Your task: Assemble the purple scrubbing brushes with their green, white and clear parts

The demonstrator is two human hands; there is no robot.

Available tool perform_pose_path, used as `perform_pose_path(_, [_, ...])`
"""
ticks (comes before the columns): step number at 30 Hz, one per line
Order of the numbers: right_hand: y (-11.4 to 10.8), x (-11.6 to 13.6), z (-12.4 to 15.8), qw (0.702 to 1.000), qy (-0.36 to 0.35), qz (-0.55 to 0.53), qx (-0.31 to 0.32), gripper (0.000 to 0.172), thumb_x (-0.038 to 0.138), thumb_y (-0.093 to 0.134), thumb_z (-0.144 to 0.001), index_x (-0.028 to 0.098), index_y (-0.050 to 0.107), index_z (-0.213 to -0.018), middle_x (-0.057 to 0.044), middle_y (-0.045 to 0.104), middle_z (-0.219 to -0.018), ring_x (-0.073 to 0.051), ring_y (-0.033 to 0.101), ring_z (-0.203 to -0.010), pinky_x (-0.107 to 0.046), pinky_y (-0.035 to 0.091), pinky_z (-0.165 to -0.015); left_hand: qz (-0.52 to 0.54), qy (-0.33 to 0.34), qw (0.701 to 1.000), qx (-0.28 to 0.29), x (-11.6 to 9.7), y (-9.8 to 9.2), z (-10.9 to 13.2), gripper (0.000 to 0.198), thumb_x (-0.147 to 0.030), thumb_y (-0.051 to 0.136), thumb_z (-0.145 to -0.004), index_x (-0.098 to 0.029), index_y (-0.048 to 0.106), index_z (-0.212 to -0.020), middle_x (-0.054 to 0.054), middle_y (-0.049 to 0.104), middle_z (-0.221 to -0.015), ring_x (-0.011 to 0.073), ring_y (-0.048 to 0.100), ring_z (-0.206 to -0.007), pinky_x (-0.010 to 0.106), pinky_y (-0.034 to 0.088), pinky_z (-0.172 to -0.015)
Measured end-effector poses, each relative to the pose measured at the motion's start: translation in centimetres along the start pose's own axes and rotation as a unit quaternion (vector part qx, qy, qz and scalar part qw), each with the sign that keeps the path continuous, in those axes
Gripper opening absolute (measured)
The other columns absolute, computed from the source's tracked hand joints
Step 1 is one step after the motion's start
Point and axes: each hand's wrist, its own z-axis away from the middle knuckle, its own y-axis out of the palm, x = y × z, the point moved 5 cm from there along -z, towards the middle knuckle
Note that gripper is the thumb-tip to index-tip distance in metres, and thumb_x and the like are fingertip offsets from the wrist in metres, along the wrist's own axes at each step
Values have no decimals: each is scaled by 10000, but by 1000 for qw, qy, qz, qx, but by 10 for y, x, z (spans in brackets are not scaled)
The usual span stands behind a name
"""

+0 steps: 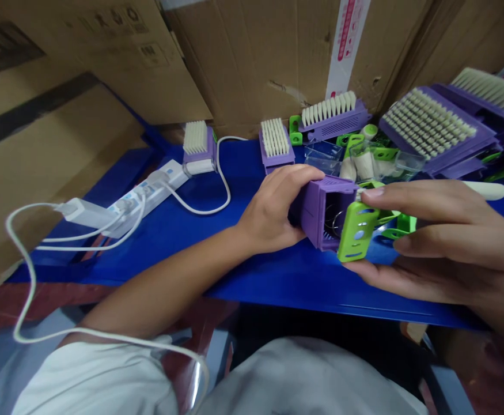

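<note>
1. Over the blue bench (pixel 277 282), I have a purple plastic housing (pixel 321 213) held crosswise, long axis left-right, its open end pointing right with a green clip (pixel 357 233) against it.
2. Fingers closed around it: left hand (pixel 269 210) on the purple end, right hand (pixel 433 242) on the clip.

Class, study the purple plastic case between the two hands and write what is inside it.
Curved metal wire shows inside the purple plastic case, beside a lime-green plastic piece. The case's walls and the left hand hide the rest.
</note>
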Motion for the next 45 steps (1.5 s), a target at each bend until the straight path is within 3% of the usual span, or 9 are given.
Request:
perform_pose_path(1, [-3,5,-2,999,-26,-3,-28,255,277,829,-1004,283,576,-966,-70,815,-1362,-200,799,-1213,-364,667,-1065,1,-1,1000,2,-1,1,0,629,-274,767,-917,-284,486,-1480,107,730,-1398,289,733,-1311,495,617,-1120])
perform_pose_path(5, [-3,10,-8,998,-64,-5,-29,252,303,833,-1001,279,585,-969,-68,829,-1295,-230,798,-1143,-390,679,-987,-2,1,1000,11,-2,3,0,633,-254,739,-926,-292,463,-1495,106,722,-1410,292,728,-1315,499,613,-1108])
perform_pose_path(14, [-4,4,-11,997,-60,-40,-29,251,292,822,-1015,278,573,-984,-88,835,-1276,-248,821,-1104,-441,698,-923,15,10,1000,1,-4,5,0,633,-218,744,-913,-246,485,-1490,132,723,-1393,282,726,-1311,480,612,-1115])
perform_pose_path(19, [-2,2,-12,997,-30,-66,-20,281,238,818,-1000,325,551,-1011,-47,847,-1237,-287,847,-1064,-500,728,-871,19,6,1000,-1,-4,6,1,655,-195,752,-883,-241,489,-1481,139,728,-1381,282,727,-1301,477,613,-1110])
perform_pose_path(27, [1,-3,-10,994,-81,-72,-33,249,319,839,-1008,253,617,-1100,-92,847,-1230,-229,840,-1109,-399,711,-955,16,15,1000,-7,-5,6,1,642,-167,763,-862,-185,521,-1457,163,733,-1359,286,733,-1284,467,613,-1117])
perform_pose_path(34, [2,-6,-9,992,-108,-59,-28,263,383,806,-1039,223,629,-1150,-110,834,-1250,-187,825,-1154,-332,666,-1034,12,0,1000,9,-5,4,1,655,-182,780,-877,-227,501,-1467,148,731,-1376,295,733,-1300,497,621,-1119])
perform_pose_path(45, [11,-8,-6,987,-117,-86,-76,304,437,772,-1062,203,641,-1208,-112,837,-1282,-176,801,-1241,-342,651,-1060,3,3,1000,14,-4,1,-1,702,-171,851,-835,-199,535,-1461,149,734,-1341,297,748,-1265,475,646,-1104])
